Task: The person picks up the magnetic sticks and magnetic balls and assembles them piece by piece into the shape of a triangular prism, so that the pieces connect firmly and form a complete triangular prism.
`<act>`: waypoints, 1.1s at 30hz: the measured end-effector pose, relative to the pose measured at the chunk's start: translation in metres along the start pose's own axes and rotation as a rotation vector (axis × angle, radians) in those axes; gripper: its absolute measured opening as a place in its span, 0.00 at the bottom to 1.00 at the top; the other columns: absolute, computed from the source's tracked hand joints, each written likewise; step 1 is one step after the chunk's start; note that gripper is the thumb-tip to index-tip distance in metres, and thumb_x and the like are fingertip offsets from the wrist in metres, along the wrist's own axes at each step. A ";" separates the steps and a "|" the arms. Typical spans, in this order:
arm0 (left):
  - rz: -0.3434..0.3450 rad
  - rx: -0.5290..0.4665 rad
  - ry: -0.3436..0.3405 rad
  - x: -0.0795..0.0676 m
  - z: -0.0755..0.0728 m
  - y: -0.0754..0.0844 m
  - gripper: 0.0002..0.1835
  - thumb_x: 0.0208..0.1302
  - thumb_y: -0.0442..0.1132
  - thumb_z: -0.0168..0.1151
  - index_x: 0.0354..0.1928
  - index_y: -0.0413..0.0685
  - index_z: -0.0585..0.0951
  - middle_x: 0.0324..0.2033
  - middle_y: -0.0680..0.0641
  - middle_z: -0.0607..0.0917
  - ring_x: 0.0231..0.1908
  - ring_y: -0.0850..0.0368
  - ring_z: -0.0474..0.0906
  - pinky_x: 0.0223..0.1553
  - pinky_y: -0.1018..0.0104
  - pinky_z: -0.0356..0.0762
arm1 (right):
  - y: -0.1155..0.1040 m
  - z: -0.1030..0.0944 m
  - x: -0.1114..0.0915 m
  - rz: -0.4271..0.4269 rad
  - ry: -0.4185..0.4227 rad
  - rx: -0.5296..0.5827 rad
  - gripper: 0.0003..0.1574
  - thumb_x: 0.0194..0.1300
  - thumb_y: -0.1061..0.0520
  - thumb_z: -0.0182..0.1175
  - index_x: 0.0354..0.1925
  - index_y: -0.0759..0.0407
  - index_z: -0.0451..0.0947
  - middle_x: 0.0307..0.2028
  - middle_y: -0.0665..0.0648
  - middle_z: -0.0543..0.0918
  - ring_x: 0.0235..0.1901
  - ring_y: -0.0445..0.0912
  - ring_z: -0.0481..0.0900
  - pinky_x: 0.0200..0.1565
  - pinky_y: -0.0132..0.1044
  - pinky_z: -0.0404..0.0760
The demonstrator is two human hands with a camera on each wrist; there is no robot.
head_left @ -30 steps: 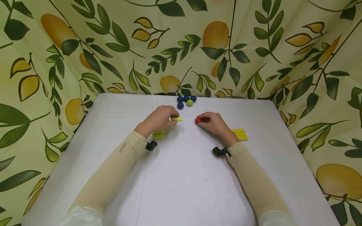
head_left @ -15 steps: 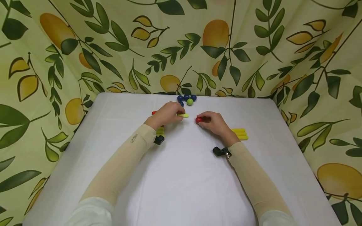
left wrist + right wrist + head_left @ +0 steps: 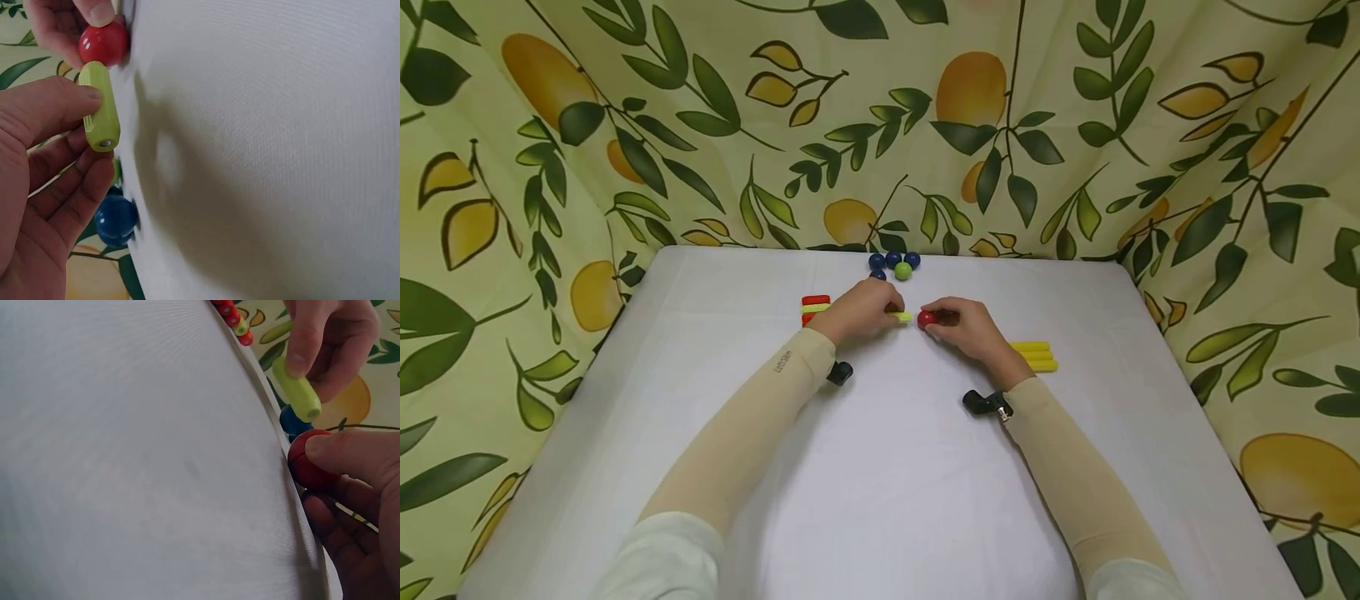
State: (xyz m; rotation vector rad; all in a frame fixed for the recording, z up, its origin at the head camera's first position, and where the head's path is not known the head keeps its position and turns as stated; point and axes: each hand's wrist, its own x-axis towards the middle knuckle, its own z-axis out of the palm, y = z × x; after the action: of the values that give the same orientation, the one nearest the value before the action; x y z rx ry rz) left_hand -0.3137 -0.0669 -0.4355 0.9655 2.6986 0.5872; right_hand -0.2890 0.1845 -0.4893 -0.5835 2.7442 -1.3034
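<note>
My left hand pinches a short yellow-green rod between thumb and fingers, a small metal dot showing in its near end. My right hand holds a glossy red ball with thumb and fingertips, low at the white tabletop. In the head view the rod's far end points at the ball with a narrow gap. From the left wrist, the rod's tip overlaps the lower edge of the ball. The right wrist view shows the rod tilted just above the red ball.
Behind the hands, several blue balls and a green ball cluster near the table's back edge. Red rods and a yellow-green one lie left, partly behind my left hand. Several yellow rods lie by my right wrist. A patterned curtain surrounds the table.
My left hand has moved right with the yellow-green rod, bringing it close to the red ball and uncovering rods on the left. The right hand has stayed nearly still with the ball.
</note>
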 end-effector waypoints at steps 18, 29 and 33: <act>-0.003 0.010 0.002 0.011 0.009 0.004 0.09 0.74 0.36 0.72 0.51 0.44 0.92 0.41 0.49 0.90 0.40 0.54 0.81 0.52 0.62 0.81 | 0.003 0.002 0.000 0.015 0.014 0.036 0.22 0.69 0.60 0.76 0.60 0.55 0.89 0.52 0.57 0.88 0.48 0.52 0.82 0.54 0.45 0.83; -0.016 0.022 0.011 0.013 0.006 0.004 0.10 0.75 0.37 0.70 0.54 0.43 0.92 0.44 0.49 0.91 0.43 0.54 0.82 0.54 0.61 0.81 | 0.009 0.000 0.000 0.017 0.041 0.109 0.21 0.70 0.58 0.75 0.61 0.54 0.89 0.56 0.56 0.89 0.52 0.52 0.84 0.59 0.49 0.83; -0.076 -0.034 0.053 0.005 -0.007 -0.001 0.17 0.76 0.40 0.71 0.61 0.41 0.88 0.49 0.47 0.89 0.48 0.52 0.81 0.58 0.58 0.80 | 0.010 0.004 -0.001 0.017 0.043 0.114 0.21 0.69 0.59 0.76 0.60 0.54 0.90 0.55 0.56 0.89 0.52 0.51 0.84 0.59 0.49 0.83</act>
State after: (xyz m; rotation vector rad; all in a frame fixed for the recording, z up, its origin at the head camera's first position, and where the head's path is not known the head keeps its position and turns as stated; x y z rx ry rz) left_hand -0.3205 -0.0664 -0.4305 0.8462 2.7483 0.6508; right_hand -0.2910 0.1878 -0.4997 -0.5282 2.6796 -1.4735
